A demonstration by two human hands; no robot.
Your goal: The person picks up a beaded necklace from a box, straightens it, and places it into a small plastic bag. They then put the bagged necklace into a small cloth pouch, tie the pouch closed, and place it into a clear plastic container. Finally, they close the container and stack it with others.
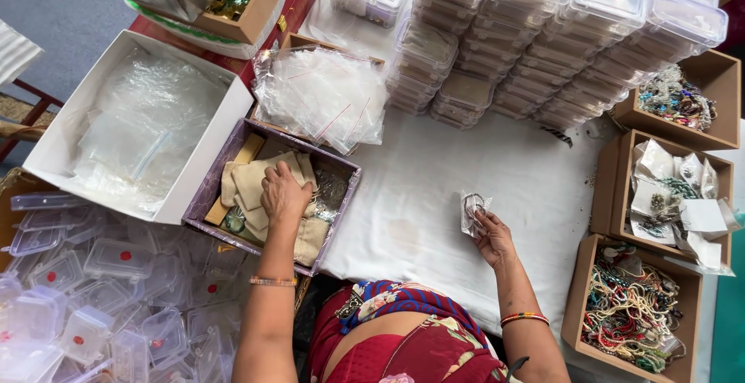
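White cloth covers the desk (434,189); your right hand (493,237) pinches a small clear packet (472,211) mid-desk, likely to slip, while your left hand (284,194) presses flat on cloth pouches (252,181) in the purple box (209,189) at its left edge.

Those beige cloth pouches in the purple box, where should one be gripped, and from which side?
Probably pinch the top cloth pouch at its free left edge, coming straight down from above. The pouches lie flat and stacked, the purple box walls block sideways approaches, and the left hand covers the right part.
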